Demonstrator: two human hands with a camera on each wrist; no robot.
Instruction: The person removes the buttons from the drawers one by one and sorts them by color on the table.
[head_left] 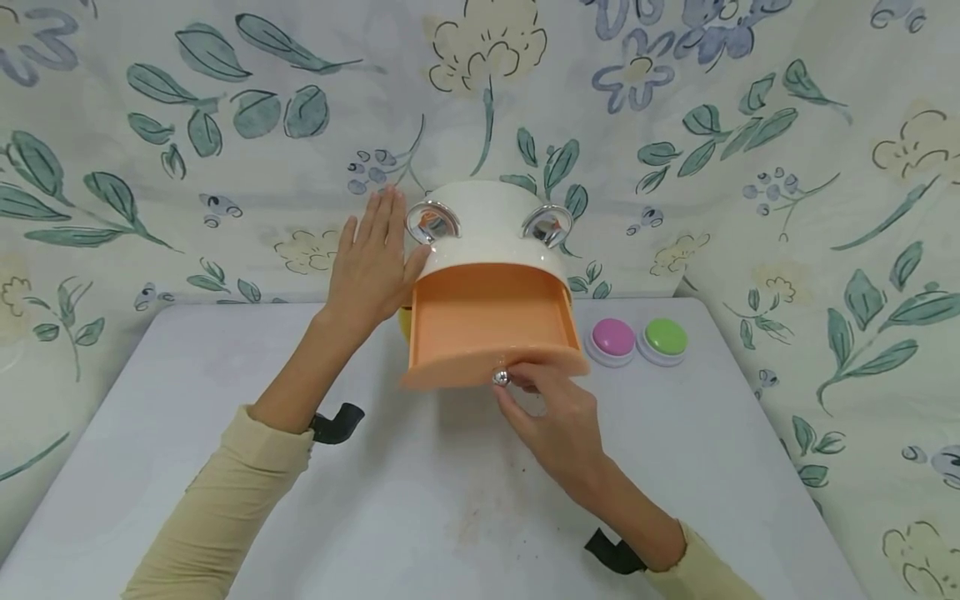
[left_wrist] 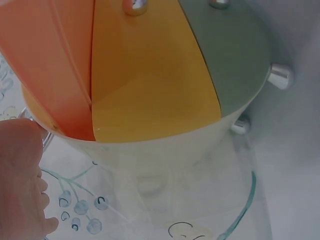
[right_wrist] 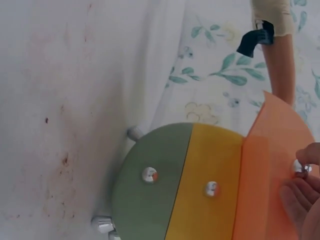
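Note:
A rounded white cabinet [head_left: 487, 208] stands on the table with its orange top drawer [head_left: 491, 308] pulled out and the drawer floor showing. My right hand [head_left: 558, 417] pinches the drawer's small silver knob [head_left: 501, 378] between thumb and fingers. At the cabinet's upper left side, my left hand [head_left: 371, 262] lies with fingers straight, its thumb at the white edge beside a silver ring [head_left: 433, 222]. Below the orange drawer, a yellow drawer front [right_wrist: 212, 170] and a green one [right_wrist: 150, 200] sit flush in the right wrist view, each with a silver knob.
Right of the cabinet, a pink button [head_left: 613, 337] and a green button [head_left: 666, 337] stand on white bases. Short silver feet [left_wrist: 281, 76] support the cabinet. Flowered cloth [head_left: 255, 167] hangs behind the white table [head_left: 360, 517], whose surface has small brown specks.

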